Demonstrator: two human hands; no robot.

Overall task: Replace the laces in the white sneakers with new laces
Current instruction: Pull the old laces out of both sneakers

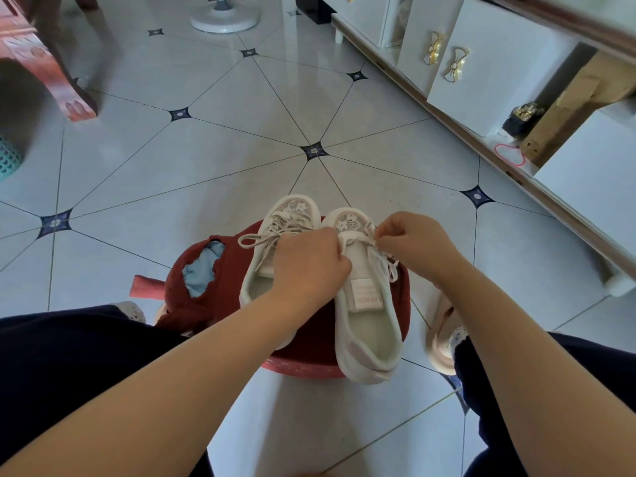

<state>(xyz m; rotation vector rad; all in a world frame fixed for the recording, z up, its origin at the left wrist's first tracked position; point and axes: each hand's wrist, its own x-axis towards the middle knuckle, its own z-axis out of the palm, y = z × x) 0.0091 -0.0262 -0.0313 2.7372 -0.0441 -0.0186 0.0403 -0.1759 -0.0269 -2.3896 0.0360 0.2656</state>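
Two white sneakers lie side by side, toes away from me, on a red stool (303,364) draped with a dark red cloth (206,297). The left sneaker (275,228) still has a beige lace (256,239) tied in a bow. My left hand (308,266) sits between the shoes with fingers curled at the tongue of the right sneaker (368,325). My right hand (418,244) pinches that shoe's white lace (390,265) near the top eyelets. The lace's loose end hangs over the shoe's right side.
Pale tiled floor (241,160) stretches ahead. A white cabinet (481,63) with gold bow handles runs along the right, with a cardboard box (578,105) in it. A red carved furniture leg (65,91) and a fan base (225,18) stand farther off. My knees flank the stool.
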